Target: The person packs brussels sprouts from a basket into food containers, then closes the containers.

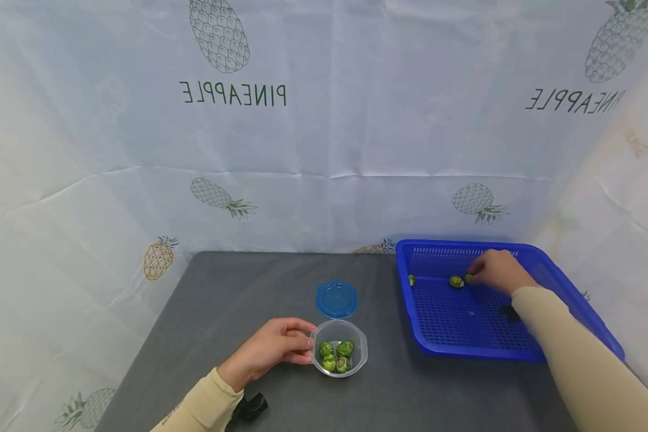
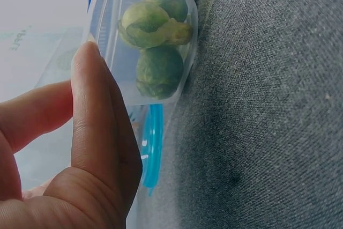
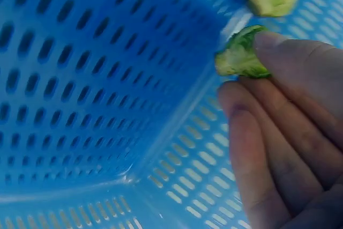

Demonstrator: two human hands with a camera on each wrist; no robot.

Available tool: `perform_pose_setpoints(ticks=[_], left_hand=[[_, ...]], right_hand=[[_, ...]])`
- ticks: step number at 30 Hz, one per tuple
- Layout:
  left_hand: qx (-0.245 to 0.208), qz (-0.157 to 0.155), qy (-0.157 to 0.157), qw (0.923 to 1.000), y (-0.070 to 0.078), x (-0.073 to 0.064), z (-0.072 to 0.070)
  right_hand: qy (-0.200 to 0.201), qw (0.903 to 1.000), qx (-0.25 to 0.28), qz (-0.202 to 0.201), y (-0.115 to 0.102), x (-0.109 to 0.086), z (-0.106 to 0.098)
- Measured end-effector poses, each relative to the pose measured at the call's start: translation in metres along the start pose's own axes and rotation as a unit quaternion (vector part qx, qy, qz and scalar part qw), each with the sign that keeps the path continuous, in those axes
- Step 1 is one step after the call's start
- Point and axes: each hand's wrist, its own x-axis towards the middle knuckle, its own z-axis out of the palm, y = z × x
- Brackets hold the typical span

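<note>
So my hands are well apart here: my right hand (image 1: 499, 270) is over in the blue plastic basket (image 1: 486, 351), thumb and fingers pinching a small Brussels sprout (image 3: 241, 60). There's a second sprout (image 1: 456, 282) just beside it, and a third sprout (image 1: 412, 280) over against the basket's left wall. The basket sits at the far right corner of the grey desk (image 1: 237, 288). My left hand (image 1: 272, 348) has its fingers pretty much straight, touching the left side of a clear plastic tub (image 1: 338, 329), which has four sprouts (image 1: 345, 349) in the bottom. Its blue lid (image 1: 337, 300) is lying just behind, between the tub and the desk's far edge.
</note>
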Motion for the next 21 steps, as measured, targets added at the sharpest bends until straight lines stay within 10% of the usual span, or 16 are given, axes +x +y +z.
perform_pose_setpoints(ticks=[21], left_hand=[[0.008, 0.006, 0.007, 0.9999, 0.0, 0.0, 0.002]], right_hand=[[0.067, 0.9922, 0.106, 0.001, -0.121, -0.08, -0.023]])
